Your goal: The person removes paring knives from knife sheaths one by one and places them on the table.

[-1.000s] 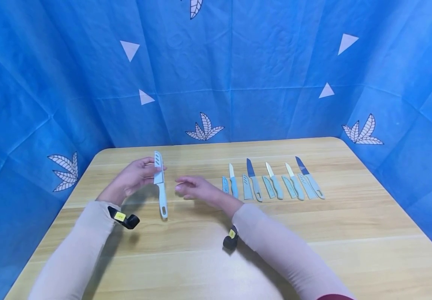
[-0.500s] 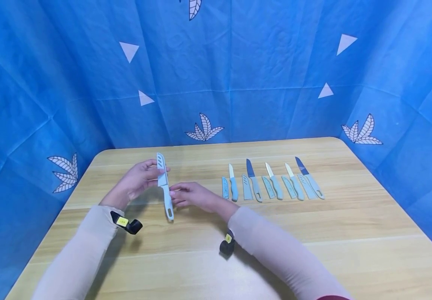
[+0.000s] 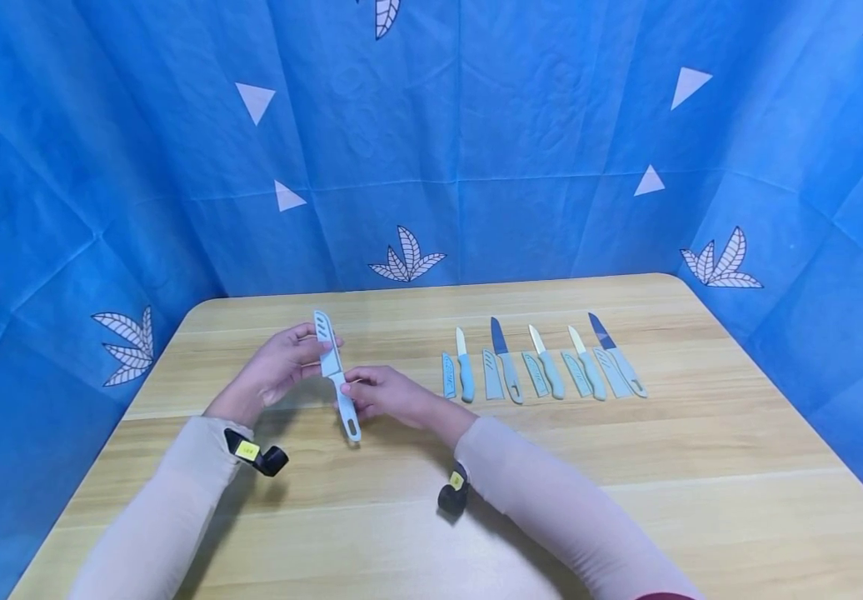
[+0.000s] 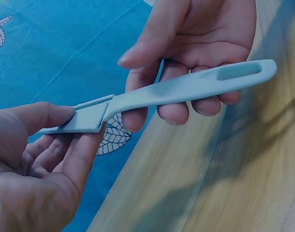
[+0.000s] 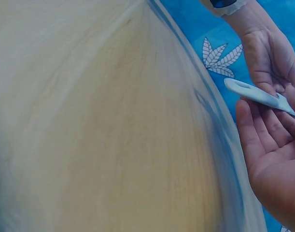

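Note:
A knife with a pale blue handle (image 4: 186,90) has its blade inside a pale blue slotted sheath (image 3: 324,327). Held above the left part of the table, it tilts with the handle end toward the front right. My left hand (image 3: 281,367) pinches the sheath between thumb and fingers. My right hand (image 3: 394,396) is at the handle, its fingers curled beneath it and the thumb over it in the head view. In the left wrist view that thumb looks raised off the handle. The sheath hides the blade.
On the right half of the wooden table (image 3: 551,467) lies a row of several knives (image 3: 510,375), each beside a sheath (image 3: 493,375). Some blades are white, others dark. A blue patterned curtain (image 3: 431,125) hangs behind and along both sides.
My right hand has come leftward onto the knife handle. The sheathed knife has shifted slightly right and tilted, its handle end swinging right. My left hand keeps its pinch on the sheath.

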A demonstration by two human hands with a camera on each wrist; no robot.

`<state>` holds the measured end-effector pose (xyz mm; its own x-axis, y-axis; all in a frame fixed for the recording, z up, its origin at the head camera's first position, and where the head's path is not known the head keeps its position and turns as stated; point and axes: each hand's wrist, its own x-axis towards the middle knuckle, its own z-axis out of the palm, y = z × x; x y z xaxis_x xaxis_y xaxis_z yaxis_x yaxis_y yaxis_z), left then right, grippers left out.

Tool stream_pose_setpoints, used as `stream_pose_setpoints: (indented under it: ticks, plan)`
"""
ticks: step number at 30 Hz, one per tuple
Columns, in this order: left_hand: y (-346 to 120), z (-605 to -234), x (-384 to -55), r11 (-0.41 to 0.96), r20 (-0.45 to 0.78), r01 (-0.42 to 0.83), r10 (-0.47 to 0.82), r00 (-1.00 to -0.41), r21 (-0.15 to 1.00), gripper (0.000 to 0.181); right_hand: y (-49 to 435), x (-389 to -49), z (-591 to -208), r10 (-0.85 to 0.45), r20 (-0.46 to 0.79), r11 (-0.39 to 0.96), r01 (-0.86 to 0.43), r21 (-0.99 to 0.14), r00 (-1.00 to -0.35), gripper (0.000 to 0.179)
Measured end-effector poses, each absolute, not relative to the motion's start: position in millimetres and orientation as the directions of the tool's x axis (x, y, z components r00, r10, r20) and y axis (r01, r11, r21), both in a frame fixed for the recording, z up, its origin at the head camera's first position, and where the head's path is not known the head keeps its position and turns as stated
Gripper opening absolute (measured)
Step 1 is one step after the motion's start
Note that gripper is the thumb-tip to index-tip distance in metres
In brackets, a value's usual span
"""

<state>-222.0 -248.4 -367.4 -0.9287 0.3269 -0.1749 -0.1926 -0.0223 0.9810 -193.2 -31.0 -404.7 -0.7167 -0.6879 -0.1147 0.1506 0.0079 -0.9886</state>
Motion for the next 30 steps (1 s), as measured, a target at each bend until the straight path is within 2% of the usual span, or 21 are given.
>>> stream_pose_setpoints:
  ticks: [13, 22, 30]
  plan:
    - [-246.3, -369.4, -213.2, -0.147, -0.178, -0.239, 0.337, -0.924, 0.960, 0.033, -21.6, -194.8, -398.7, -0.620, -0.163, 0.072, 0.151, -0.986, -0.768, 0.029]
    - [-239.9, -369.3, -205.4, -0.214, -0.232, -0.314, 0.335, -0.913, 0.925, 0.024, -9.6, -193.5, -392.9, -0.597, -0.195, 0.097, 0.172, -0.980, -0.778, 0.030]
    - [-232.4, -368.4, -198.4, -0.273, -0.243, -0.355, 0.370, -0.897, 0.894, 0.036, 2.4, -192.1, -387.9, -0.562, -0.216, 0.139, 0.166, -0.976, -0.798, 0.025]
